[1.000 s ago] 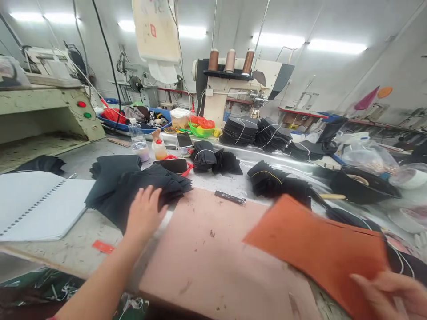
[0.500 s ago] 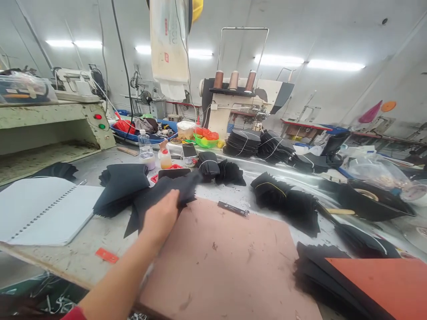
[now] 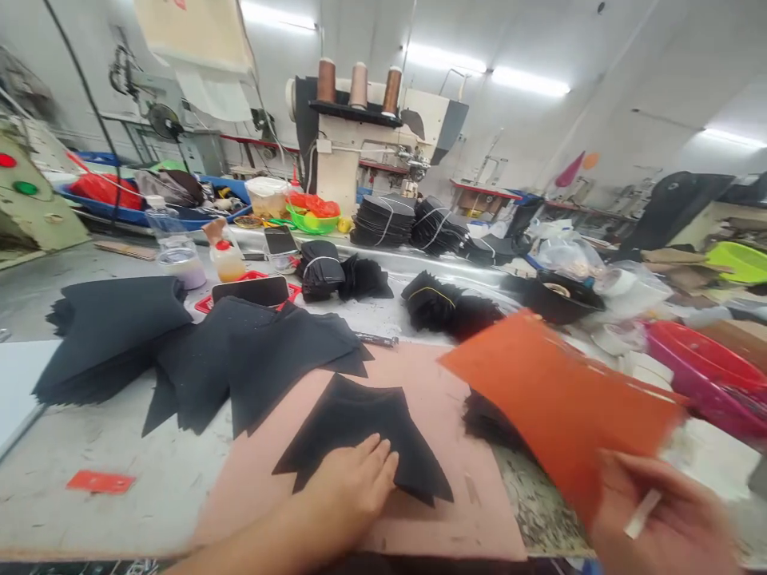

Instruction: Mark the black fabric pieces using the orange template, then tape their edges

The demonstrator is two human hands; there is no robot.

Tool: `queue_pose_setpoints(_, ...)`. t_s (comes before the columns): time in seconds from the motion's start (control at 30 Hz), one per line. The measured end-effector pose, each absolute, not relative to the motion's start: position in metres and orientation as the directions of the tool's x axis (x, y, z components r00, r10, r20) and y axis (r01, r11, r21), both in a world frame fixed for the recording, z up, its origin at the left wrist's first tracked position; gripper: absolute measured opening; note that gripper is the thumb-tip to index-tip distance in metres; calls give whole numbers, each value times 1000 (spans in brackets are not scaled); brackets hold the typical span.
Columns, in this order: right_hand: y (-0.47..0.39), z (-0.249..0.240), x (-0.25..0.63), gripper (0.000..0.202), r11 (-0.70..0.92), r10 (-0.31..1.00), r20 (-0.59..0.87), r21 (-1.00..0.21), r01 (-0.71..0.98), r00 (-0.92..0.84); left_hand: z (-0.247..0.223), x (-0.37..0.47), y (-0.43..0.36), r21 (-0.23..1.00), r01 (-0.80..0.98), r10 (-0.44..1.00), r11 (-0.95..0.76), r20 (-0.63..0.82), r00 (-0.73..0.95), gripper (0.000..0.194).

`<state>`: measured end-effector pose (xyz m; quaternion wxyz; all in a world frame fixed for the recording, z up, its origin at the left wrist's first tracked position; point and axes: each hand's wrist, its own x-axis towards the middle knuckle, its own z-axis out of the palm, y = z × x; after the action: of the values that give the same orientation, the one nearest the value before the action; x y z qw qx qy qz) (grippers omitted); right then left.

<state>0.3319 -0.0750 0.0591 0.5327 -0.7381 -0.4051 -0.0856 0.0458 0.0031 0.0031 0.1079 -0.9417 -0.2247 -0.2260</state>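
My left hand (image 3: 359, 483) lies with its fingers flat on black cut pieces (image 3: 365, 415) on the pink board (image 3: 240, 499). On the right, my right hand (image 3: 659, 511), blurred, grips an orange sheet (image 3: 563, 391), raised and tilted above the board's right edge. A small white stick (image 3: 643, 513) also shows in that hand. Fanned black pieces (image 3: 264, 351) overlap the board's left edge, beside a thicker black stack (image 3: 120, 327). Another black stack (image 3: 491, 419) is partly hidden under the orange sheet.
A red tag (image 3: 101, 481) and a white notebook (image 3: 17, 383) lie at the left. Behind are a phone (image 3: 255, 291) in a red tray, bottles, tied black bundles (image 3: 383, 220) and a sewing machine (image 3: 335, 160). A magenta basin (image 3: 707, 383) stands at the right.
The view has turned right. My left hand has moved from the fanned pile to the board, where black pieces now lie. My right hand has appeared, and the orange sheet has been lifted.
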Motion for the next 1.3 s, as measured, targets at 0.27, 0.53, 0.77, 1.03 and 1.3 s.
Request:
queue_pose_setpoints(0.27,-33,30,266,17,13,924,242,-795,607,297,58,38,-24,16,173,137,-985,683,717,10)
queue_pose_setpoints(0.53,-39,2,244,9,102,987,159,-630,770,0,13,17,-7,-3,604,521,-797,501,690,48)
queue_pose_setpoints(0.77,-39,5,249,9,129,976,217,-648,751,20,-1,16,-11,91,628,588,-773,475,655,44)
queue_pose_setpoints(1.03,-39,6,249,13,135,974,225,-638,758,15,-5,18,-9,151,615,596,-774,503,626,42)
queue_pose_setpoints(1.3,-33,15,259,23,172,962,272,-511,842,-31,-10,22,-7,165,612,588,-774,544,598,41)
